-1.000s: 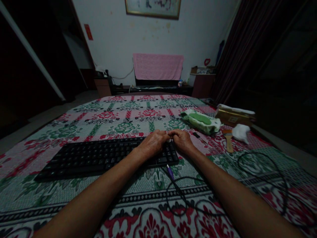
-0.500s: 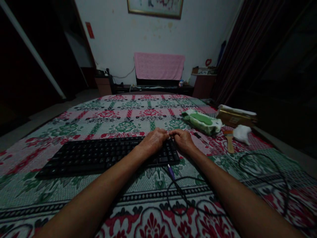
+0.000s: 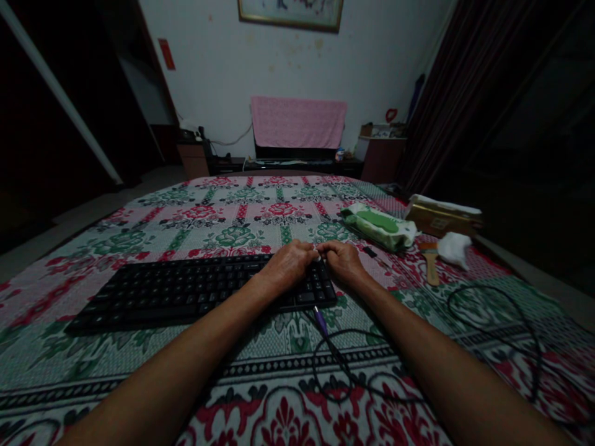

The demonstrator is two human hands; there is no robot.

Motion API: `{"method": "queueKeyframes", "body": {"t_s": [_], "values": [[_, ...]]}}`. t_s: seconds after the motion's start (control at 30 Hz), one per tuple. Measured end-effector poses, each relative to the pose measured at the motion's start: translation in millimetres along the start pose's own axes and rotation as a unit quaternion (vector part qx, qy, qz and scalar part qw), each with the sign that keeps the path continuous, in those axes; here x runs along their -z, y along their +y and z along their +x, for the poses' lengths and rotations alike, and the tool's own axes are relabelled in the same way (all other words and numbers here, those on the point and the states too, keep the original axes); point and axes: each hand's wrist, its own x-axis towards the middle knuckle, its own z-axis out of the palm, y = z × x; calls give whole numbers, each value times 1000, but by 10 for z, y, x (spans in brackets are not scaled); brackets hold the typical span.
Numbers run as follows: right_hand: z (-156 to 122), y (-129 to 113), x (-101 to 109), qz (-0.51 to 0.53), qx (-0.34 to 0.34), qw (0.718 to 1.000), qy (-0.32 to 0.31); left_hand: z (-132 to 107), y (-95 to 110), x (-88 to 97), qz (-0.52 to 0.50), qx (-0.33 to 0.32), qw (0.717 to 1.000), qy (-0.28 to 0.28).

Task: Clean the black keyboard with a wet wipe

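Note:
A black keyboard (image 3: pixel 176 288) lies on the patterned bedspread, its right end toward me. My left hand (image 3: pixel 290 263) rests over the number-pad end, fingers bent and closed. My right hand (image 3: pixel 341 260) is at the keyboard's far right corner, thumb and forefinger pinched together and meeting the left fingertips. A tiny pale spot shows between the fingertips; what it is, I cannot make out. Just below the keyboard's near edge lies a purple cable plug (image 3: pixel 320 321), its black cable (image 3: pixel 341 359) looped on the bedspread under my right forearm.
Right of my hands are a green and white wipes pack (image 3: pixel 379 227), a small black piece (image 3: pixel 370 251), a wooden-handled brush (image 3: pixel 431 266), a crumpled white tissue (image 3: pixel 455 249) and a gold tissue box (image 3: pixel 444 218). More black cable (image 3: pixel 515 303) curves at the right.
Both hands keep nearly the same place and closed pose at the keyboard's corner. The whole view has shifted very slightly; nothing else has visibly moved.

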Motion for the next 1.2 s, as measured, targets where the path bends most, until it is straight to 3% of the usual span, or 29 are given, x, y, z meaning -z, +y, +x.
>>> {"method": "queueKeyframes", "body": {"t_s": [0.73, 1.0, 1.2], "values": [[-3, -22, 3, -8, 2, 1000, -6, -55, 11, 66, 15, 3, 999, -32], [-3, -16, -6, 0, -2, 1000, -7, -117, -106, 146, -19, 22, 1000, -11], [-5, -5, -18, 1, -7, 1000, -1, -142, -72, 148, -7, 9, 999, -34]]}}
